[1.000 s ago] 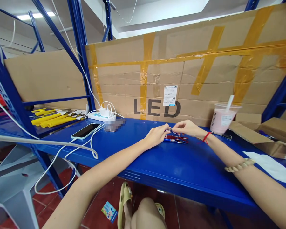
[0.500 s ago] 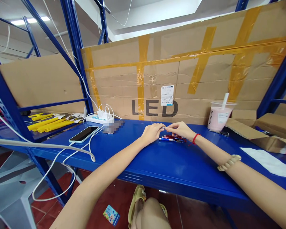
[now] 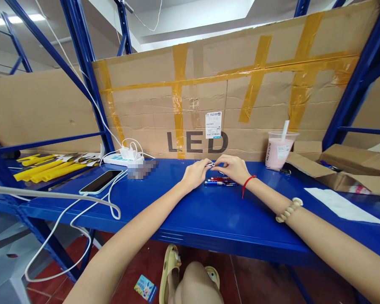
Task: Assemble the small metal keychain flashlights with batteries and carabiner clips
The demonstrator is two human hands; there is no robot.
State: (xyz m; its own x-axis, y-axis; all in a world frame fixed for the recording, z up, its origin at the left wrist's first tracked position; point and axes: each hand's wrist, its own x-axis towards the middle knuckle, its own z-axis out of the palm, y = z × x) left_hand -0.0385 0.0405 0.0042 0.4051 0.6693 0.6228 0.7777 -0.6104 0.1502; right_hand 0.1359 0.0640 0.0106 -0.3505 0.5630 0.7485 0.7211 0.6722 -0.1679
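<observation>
My left hand (image 3: 195, 175) is closed, its fingertips pinching a small silvery piece (image 3: 210, 164) just above the blue tabletop. Bent toward it from the other side, my right hand (image 3: 233, 168) has thumb and forefinger at the same piece. The piece is too small and too covered by fingers to name exactly. Under my right hand lie blue and red pens (image 3: 215, 183) in a loose bunch, partly hidden by the hand. A red string circles my right wrist, with a beaded bracelet farther up the arm.
Left on the blue table (image 3: 190, 211) are a phone (image 3: 100, 182), a power strip (image 3: 114, 159), white cables and yellow tubes (image 3: 50, 169). To the right stand a pink drink cup (image 3: 278, 153), an opened cardboard box (image 3: 345, 177) and white paper (image 3: 343, 205). A large cardboard sheet (image 3: 240, 97) backs the table.
The view has turned a little to the right, so everything sits farther left in the picture. My hands stay together at the small silvery piece, which now shows more plainly between the fingertips.
</observation>
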